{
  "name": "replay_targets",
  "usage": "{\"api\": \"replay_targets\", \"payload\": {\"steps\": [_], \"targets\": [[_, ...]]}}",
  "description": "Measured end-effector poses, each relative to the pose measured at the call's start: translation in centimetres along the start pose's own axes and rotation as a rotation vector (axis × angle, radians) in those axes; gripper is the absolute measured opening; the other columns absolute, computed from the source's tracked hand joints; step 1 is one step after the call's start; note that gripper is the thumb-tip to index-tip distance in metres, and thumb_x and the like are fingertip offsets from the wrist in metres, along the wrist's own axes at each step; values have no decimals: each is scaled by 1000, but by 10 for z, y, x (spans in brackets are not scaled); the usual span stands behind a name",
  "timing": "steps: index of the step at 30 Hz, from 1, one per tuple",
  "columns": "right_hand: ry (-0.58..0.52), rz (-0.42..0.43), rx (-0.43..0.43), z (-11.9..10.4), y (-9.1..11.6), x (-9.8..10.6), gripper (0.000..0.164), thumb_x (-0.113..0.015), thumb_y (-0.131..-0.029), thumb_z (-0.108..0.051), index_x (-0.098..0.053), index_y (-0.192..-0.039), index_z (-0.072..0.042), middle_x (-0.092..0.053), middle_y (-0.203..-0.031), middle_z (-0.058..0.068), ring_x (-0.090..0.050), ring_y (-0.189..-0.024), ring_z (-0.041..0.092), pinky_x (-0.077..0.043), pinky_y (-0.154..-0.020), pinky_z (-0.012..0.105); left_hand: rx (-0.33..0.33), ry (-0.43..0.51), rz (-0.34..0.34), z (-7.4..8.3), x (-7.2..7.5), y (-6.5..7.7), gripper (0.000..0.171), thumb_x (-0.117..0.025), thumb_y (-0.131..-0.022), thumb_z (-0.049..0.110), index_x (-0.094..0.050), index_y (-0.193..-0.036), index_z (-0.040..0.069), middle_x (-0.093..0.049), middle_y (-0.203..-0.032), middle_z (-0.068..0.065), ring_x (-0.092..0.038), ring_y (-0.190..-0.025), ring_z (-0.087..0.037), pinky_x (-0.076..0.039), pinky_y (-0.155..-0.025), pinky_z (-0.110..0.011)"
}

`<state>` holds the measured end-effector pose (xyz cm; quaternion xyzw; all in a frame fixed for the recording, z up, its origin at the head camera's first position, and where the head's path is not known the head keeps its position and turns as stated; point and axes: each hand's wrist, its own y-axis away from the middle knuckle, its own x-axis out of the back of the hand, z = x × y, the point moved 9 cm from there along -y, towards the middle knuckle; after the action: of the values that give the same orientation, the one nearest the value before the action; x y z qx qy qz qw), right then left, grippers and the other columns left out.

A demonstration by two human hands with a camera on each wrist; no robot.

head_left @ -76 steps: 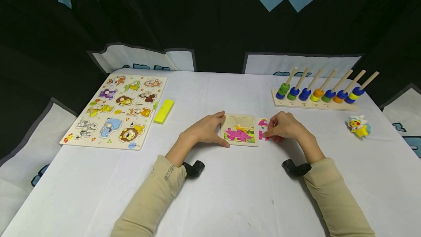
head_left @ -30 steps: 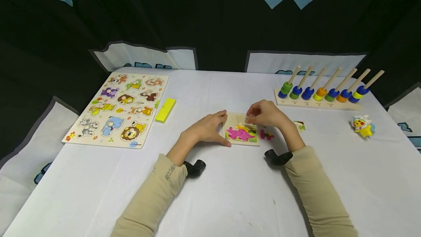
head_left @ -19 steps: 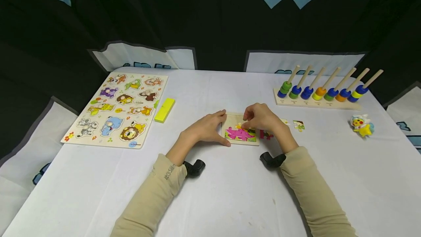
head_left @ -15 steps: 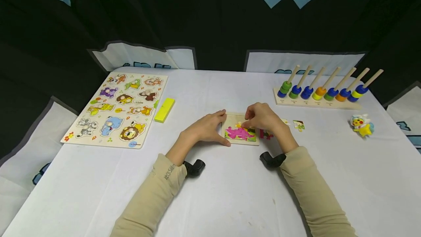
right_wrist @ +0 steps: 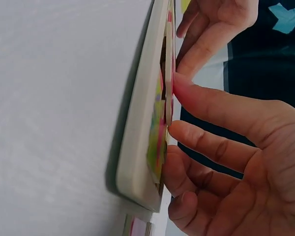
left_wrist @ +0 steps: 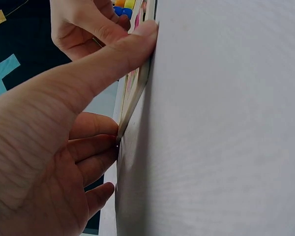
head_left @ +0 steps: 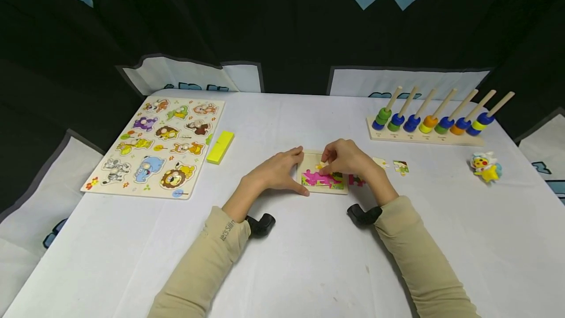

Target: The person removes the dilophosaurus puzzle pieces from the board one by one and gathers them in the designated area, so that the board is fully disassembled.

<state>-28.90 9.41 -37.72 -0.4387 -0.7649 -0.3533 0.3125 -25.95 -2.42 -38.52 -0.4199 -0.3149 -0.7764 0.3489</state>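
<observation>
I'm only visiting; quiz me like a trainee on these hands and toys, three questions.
1. True or false: the left hand touches the small pale wooden puzzle tray.
2. How many wooden pegs does the long pale wooden counting stand have?
3. Which lies closer to the large printed wooden animal board: (a) the yellow-and-white figurine or (b) the flat yellow rectangular block?
Key: 1 true; 2 seven; 3 b.

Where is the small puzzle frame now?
In the head view, the puzzle frame is just right of centre, left hand at its left edge, right hand partly over it.
</observation>
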Motion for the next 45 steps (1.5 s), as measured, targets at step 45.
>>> {"api": "replay_targets", "payload": {"steps": [45], "targets": [[33,11,-53,2,1,-2,29,-72,-77,-23,-60,-95,-4,-53,-77,7,-47,-71,18,-39,-56,22,10,0,-1,-1,0,-1,100,-75,-63,53,-32,-140,6,-19,-152,-4,-22,-139,-21,-23,-113,-36]]}}
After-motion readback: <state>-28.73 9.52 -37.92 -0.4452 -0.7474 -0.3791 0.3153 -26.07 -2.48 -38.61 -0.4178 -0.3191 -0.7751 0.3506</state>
